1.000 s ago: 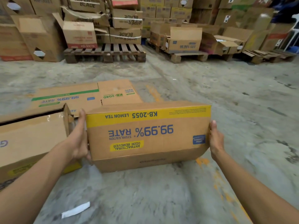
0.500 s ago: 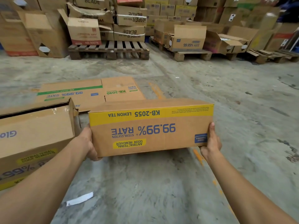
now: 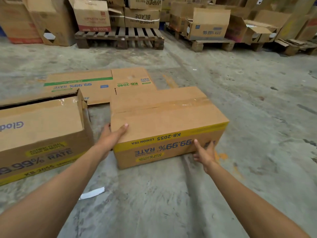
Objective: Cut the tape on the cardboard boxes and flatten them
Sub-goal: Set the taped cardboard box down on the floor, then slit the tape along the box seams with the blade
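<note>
Both hands are on the KB-2055 box (image 3: pixel 164 121): left hand (image 3: pixel 111 136) clasps its near-left corner, right hand (image 3: pixel 205 154) presses spread fingers against the printed front. It sits on the concrete floor (image 3: pixel 257 100), clear tape (image 3: pixel 188 102) across its top.

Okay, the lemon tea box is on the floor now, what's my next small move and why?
Probably free the right hand to fetch a cutter: the box sits on the floor, its top seam still closed by clear tape, and no blade is visible. The left hand can steady the near corner.
</note>
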The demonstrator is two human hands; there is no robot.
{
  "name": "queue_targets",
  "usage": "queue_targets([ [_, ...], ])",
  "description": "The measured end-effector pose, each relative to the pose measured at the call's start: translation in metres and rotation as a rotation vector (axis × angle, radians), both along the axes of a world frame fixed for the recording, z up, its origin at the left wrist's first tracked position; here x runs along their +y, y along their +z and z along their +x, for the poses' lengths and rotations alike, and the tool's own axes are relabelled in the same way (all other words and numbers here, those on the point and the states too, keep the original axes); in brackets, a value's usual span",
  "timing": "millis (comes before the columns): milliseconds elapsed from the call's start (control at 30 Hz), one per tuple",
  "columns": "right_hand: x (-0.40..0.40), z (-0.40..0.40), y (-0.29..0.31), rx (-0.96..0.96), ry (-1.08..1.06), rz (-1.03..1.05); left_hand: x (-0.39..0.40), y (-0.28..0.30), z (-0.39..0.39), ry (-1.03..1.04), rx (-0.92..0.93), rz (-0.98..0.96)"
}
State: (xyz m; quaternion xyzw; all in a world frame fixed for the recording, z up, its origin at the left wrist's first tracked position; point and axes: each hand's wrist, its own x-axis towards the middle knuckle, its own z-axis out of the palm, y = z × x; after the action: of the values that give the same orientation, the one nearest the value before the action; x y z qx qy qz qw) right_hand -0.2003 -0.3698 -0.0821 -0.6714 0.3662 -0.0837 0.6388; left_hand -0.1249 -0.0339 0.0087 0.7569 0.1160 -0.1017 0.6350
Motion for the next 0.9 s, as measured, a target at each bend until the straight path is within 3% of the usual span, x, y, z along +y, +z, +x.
queue_targets([
  [167,0.053,-0.01,-0.009,0.024,0.121,0.067,0.001,-0.013,-0.004,-0.095,-0.072,0.096],
  [300,0.106,-0.024,0.001,0.043,0.248,-0.295,0.002,-0.012,-0.002,-0.152,-0.082,0.144],
  [367,0.141,-0.029,0.001,-0.017,0.519,-0.381,0.003,-0.01,-0.001,-0.169,-0.093,0.177],
  [500,0.226,-0.028,-0.011,-0.1,1.321,-0.603,0.017,-0.008,0.006,-0.227,-0.091,0.336],
  [567,0.266,-0.025,-0.019,-0.13,1.521,-0.768,0.022,-0.007,0.011,-0.257,-0.093,0.4],
  [633,0.295,-0.019,-0.026,-0.126,1.58,-0.947,0.023,-0.006,0.017,-0.289,-0.105,0.484],
  [733,0.317,-0.011,-0.034,-0.116,1.503,-1.101,0.022,-0.006,0.029,-0.356,-0.12,0.629],
  [900,0.302,-0.01,-0.028,-0.008,1.353,-0.955,0.024,-0.009,0.043,-0.526,-0.138,0.668],
])
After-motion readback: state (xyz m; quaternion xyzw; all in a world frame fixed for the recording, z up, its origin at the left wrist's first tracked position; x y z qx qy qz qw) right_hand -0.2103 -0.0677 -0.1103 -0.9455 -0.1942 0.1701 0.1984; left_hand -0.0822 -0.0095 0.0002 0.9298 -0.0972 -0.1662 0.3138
